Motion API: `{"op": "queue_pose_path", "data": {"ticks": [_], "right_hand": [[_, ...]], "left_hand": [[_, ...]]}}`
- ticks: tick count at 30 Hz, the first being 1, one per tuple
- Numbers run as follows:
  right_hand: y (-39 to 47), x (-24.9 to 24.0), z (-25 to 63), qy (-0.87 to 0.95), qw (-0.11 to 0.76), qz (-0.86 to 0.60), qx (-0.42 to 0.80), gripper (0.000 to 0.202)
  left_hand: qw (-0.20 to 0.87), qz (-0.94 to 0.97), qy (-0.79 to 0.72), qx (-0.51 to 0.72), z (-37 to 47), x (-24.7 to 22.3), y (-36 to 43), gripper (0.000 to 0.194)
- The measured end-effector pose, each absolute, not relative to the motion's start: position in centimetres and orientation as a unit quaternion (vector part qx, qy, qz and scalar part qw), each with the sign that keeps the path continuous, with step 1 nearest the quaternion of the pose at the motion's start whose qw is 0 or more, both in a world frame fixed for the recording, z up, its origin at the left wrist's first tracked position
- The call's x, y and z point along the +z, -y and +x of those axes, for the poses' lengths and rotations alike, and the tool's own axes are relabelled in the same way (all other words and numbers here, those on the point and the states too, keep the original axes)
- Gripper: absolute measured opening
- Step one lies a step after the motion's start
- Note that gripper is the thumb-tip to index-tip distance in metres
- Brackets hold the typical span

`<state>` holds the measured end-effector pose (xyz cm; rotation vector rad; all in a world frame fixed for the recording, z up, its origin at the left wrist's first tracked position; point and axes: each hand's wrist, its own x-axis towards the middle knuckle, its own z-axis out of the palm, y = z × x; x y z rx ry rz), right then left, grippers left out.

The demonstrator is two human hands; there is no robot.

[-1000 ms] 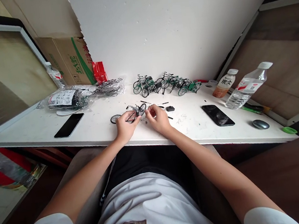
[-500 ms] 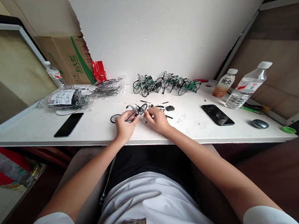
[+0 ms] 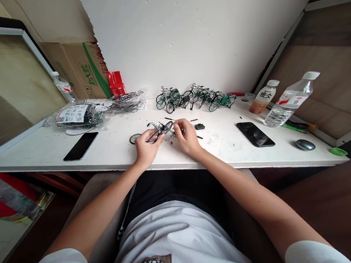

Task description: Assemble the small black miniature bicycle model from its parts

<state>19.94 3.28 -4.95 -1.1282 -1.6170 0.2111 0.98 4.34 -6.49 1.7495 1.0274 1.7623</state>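
Note:
My left hand (image 3: 146,149) is closed around the dark frame of a small model bicycle (image 3: 159,129), holding it just over the white table. One spoked wheel of the bicycle tilts up toward my right hand. Another spoked wheel (image 3: 135,139) shows left of my left fingers; whether it is joined to the frame I cannot tell. My right hand (image 3: 189,140) is curled beside the raised wheel, thumb and fingertips close together. Anything between those fingertips is too small to make out. Dark loose parts lie partly hidden behind my right hand, and a small black block-like part (image 3: 199,126) sits right of it.
Several assembled model bicycles (image 3: 190,98) stand at the back. Plastic-bagged parts (image 3: 78,116) lie at the left behind a phone (image 3: 81,146). To the right are another phone (image 3: 255,134), a water bottle (image 3: 289,103), a brown drink bottle (image 3: 264,97) and a mouse (image 3: 305,145).
My right hand has shifted slightly right and away from the raised wheel, now covering more of the loose parts. My left hand and the model bicycle have stayed nearly still.

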Motion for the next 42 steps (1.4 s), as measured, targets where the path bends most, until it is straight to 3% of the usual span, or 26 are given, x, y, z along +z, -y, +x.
{"op": "queue_pose_path", "data": {"ticks": [4,19,35,42], "right_hand": [[-4.2,-5.7,20.3,0.700,0.542,-0.455,0.098,0.045],[-4.9,-6.1,20.4,0.713,0.559,-0.415,0.083,0.015],[-3.6,-5.2,20.0,0.669,0.580,-0.454,0.093,0.028],[-3.0,-4.7,19.7,0.727,0.530,-0.434,0.049,0.022]], "left_hand": [[0.203,0.651,-0.360,0.637,0.9,-6.6,-4.2,0.029],[0.188,0.674,-0.349,0.623,1.0,-6.2,-3.9,0.026],[0.217,0.647,-0.367,0.632,1.0,-5.9,-3.8,0.028],[0.238,0.621,-0.382,0.642,0.9,-6.1,-4.2,0.031]]}}
